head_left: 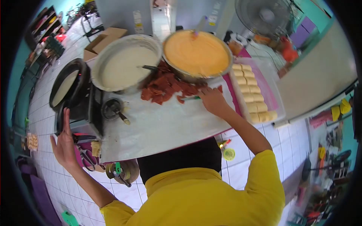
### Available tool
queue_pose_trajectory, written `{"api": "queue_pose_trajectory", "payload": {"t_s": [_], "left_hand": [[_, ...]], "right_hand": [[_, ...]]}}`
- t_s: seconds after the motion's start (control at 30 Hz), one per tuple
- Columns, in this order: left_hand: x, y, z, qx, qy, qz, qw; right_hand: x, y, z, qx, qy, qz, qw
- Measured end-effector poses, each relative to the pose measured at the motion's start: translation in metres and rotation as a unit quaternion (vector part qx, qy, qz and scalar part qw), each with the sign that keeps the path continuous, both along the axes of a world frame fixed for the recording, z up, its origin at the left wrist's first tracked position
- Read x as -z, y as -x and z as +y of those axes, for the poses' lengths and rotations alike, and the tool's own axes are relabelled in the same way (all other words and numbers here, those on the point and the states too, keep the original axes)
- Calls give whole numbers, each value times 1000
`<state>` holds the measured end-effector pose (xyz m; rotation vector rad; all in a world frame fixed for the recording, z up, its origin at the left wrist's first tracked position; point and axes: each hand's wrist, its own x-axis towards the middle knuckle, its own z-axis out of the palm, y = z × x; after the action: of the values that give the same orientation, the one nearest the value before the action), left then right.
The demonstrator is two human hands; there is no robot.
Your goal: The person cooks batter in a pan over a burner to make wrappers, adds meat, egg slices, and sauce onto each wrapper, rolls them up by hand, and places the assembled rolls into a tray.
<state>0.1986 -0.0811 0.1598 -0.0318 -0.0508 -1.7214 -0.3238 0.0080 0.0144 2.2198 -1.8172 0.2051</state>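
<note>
My left hand (65, 145) is raised with its fingers stretched out and holds nothing, close to the front of the black stove (77, 113). On the stove sits a round black pan (65, 88) of pale batter. My right hand (207, 96) reaches to the right end of a pile of reddish-brown pieces (166, 87), its fingers bent down; what they grip, if anything, is too small to tell. A green-handled tool (191, 98) lies just left of it. Behind the pile stand a large bowl of cream batter (130, 62) and a metal bowl of orange batter (198, 52).
Pale rolls (250, 92) fill a tray at the right. A black round tool (112, 109) lies on the white-covered table (151, 132). Scissors (87, 158) are below the left edge. A cardboard box (103, 41) and a fan (266, 15) stand behind.
</note>
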Motion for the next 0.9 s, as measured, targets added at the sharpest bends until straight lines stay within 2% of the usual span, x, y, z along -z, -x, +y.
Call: {"api": "queue_pose_trajectory", "payload": {"t_s": [0.07, 0.1, 0.13, 0.2, 0.3, 0.4, 0.47, 0.57, 0.67, 0.7, 0.8, 0.83, 0.9], "left_hand": [[-2, -13, -15, 45, 19, -11, 999], [-5, -12, -17, 71, -2, 32, 997], [-2, -10, -25, 58, -11, -10, 998], [3, -19, -44, 133, -55, 11, 990], [8, -27, -59, 209, -30, 28, 977], [15, -20, -32, 187, -19, -55, 981], [22, 1, 5, 122, 2, -185, 975], [42, 32, 58, 78, 23, -360, 929], [51, 54, 105, 129, 29, -435, 891], [50, 61, 115, 172, 27, -437, 882], [43, 79, 135, 255, 73, -474, 840], [46, 83, 140, 264, 99, -483, 829], [52, 92, 146, 281, 135, -509, 802]], "right_hand": [[6, -4, -3, -8, 16, 65, 998], [5, -4, -6, -18, 18, 51, 998], [4, -4, -8, -28, 16, 38, 999], [3, -5, -3, -37, 9, -3, 999], [-11, -9, 6, -21, 16, -67, 997], [-39, -23, 24, 29, 26, -113, 993], [-54, -33, 35, 72, 24, -150, 986], [-81, -61, 46, 49, 39, -303, 951], [-110, -105, 59, -9, 32, -487, 873], [-108, -116, 61, -39, 50, -511, 857], [-121, -160, 70, -36, 34, -513, 857], [-121, -172, 70, -56, 52, -482, 873], [-116, -187, 73, -69, 0, -502, 862]]}}
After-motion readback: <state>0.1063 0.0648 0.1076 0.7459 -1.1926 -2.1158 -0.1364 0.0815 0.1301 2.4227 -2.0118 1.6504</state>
